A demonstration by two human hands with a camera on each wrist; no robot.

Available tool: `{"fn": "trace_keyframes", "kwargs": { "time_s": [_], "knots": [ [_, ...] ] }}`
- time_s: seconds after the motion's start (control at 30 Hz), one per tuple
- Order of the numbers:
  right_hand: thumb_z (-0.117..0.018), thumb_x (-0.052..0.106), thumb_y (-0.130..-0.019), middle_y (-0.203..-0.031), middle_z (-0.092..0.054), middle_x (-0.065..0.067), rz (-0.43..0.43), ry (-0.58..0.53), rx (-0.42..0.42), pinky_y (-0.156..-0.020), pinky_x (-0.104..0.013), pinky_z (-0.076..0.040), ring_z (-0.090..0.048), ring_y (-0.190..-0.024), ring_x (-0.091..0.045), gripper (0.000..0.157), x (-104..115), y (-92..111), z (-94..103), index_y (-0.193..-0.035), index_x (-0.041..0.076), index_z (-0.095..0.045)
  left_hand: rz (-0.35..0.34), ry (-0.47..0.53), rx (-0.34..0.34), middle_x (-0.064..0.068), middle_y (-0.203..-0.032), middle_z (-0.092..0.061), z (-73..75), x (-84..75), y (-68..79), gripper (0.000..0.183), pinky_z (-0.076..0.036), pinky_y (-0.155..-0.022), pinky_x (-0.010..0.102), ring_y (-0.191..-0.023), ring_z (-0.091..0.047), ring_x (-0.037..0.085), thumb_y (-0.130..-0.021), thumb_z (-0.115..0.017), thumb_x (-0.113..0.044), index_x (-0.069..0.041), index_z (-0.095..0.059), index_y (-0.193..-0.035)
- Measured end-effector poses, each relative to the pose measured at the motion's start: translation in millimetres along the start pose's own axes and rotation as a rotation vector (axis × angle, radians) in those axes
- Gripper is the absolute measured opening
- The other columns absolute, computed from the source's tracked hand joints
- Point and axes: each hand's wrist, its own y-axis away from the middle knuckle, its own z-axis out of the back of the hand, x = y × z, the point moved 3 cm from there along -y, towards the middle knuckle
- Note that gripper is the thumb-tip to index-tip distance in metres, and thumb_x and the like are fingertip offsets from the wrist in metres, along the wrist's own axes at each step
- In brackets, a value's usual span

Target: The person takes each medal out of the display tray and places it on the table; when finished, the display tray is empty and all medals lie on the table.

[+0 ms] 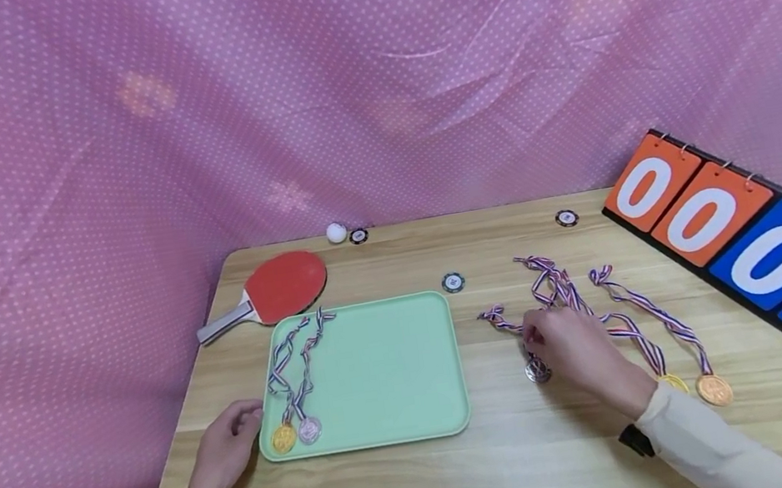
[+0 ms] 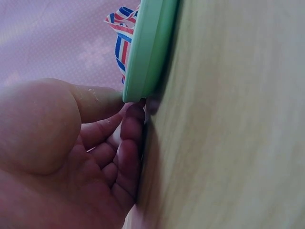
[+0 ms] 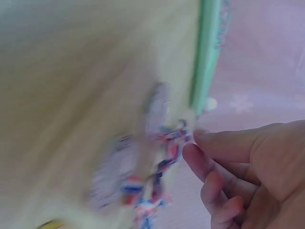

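My left hand (image 1: 227, 445) grips the left rim of a green tray (image 1: 387, 371); in the left wrist view the thumb lies on the rim, with curled fingers beneath its edge. On the tray's left side lie a gold medal (image 1: 283, 438) and a silver medal (image 1: 309, 430) with striped ribbons. My right hand (image 1: 576, 343) is over the medals right of the tray, its thumb and forefinger close together beside a striped ribbon (image 3: 169, 152). Just below those fingertips is another silver medal (image 1: 537, 370). A second medal (image 3: 114, 171) nearby appears blurred in the right wrist view.
A bronze-coloured medal (image 1: 714, 390) and a partly hidden gold medal (image 1: 673, 383) lie at the right. A flip scoreboard (image 1: 732, 243) stands along the right side. Behind the tray are a red paddle (image 1: 287, 285), a white ball (image 1: 336, 233) and poker chips (image 1: 453, 282).
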Motion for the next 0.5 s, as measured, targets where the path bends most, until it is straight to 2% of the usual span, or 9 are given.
{"fn": "trace_keyframes", "kwargs": {
  "time_s": [0.13,0.27,0.4,0.5],
  "knots": [
    [-0.077,0.015,-0.082,-0.086,-0.074,0.001,-0.014,-0.019,0.0,-0.059,-0.025,-0.05,-0.062,-0.067,-0.007,0.014,24.2,-12.8,1.7,-0.095,0.017,-0.075,0.007,0.0,0.001,0.01,-0.121,-0.063,1.2,1.8,1.7,0.04,-0.043,-0.094,0.044,-0.114,-0.056,0.026,-0.103,-0.043,-0.041,-0.017,-0.059,-0.13],
    [-0.075,0.016,-0.083,-0.089,-0.076,0.0,0.011,-0.085,0.033,-0.061,-0.024,-0.052,-0.066,-0.072,-0.009,0.016,59.5,-28.1,-6.5,-0.099,0.016,-0.075,0.016,0.017,-0.006,0.01,-0.12,-0.063,1.8,-0.4,-0.2,0.04,-0.042,-0.095,0.046,-0.115,-0.056,0.026,-0.102,-0.044,-0.043,-0.018,-0.059,-0.13],
    [-0.073,0.022,-0.086,-0.088,-0.075,0.001,0.09,-0.157,0.108,-0.06,-0.02,-0.05,-0.065,-0.071,-0.006,0.016,105.5,-43.4,-26.8,-0.1,0.015,-0.075,0.002,0.013,-0.022,0.008,-0.116,-0.065,0.2,-0.2,-0.9,0.037,-0.043,-0.092,0.04,-0.11,-0.057,0.024,-0.102,-0.045,-0.041,-0.018,-0.06,-0.128],
    [-0.072,0.028,-0.087,-0.088,-0.075,0.003,0.157,-0.175,0.167,-0.062,-0.021,-0.048,-0.062,-0.072,-0.004,0.019,140.5,-54.7,-51.1,-0.102,0.016,-0.075,-0.005,0.009,-0.016,0.008,-0.116,-0.065,0.0,0.2,-2.1,0.037,-0.043,-0.091,0.038,-0.109,-0.057,0.023,-0.102,-0.045,-0.04,-0.017,-0.061,-0.127]
  ]
}}
